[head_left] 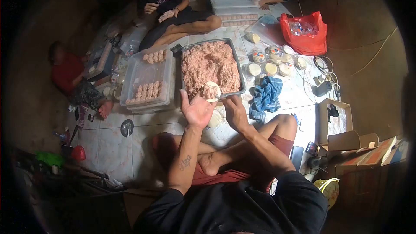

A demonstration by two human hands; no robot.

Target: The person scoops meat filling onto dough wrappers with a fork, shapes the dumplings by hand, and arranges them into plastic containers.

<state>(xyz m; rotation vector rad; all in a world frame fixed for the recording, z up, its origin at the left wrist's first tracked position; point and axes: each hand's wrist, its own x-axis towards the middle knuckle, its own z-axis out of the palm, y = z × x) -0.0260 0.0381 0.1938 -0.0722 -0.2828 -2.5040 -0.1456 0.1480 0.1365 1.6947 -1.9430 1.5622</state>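
My left hand (197,112) is palm up over the near edge of the tray, thumb out to the side. On its fingers rests a round pale dumpling wrapper (215,97) with a lump of minced meat filling (209,91) on it. Close by on the right, my right hand (235,112) is closed at the tray's near right corner; what its fingers hold, if anything, is hidden. Just beyond both hands sits a dark tray (242,80) heaped with pink minced meat (210,63).
Left stands a clear plastic box (141,76) with rows of filled dumplings (145,92). Right are wrapper stacks (271,69), a blue cloth (266,95), a red bag (303,34), cables (323,71) and an open carton (333,123). Other people (164,4) sit around on the tiled floor.
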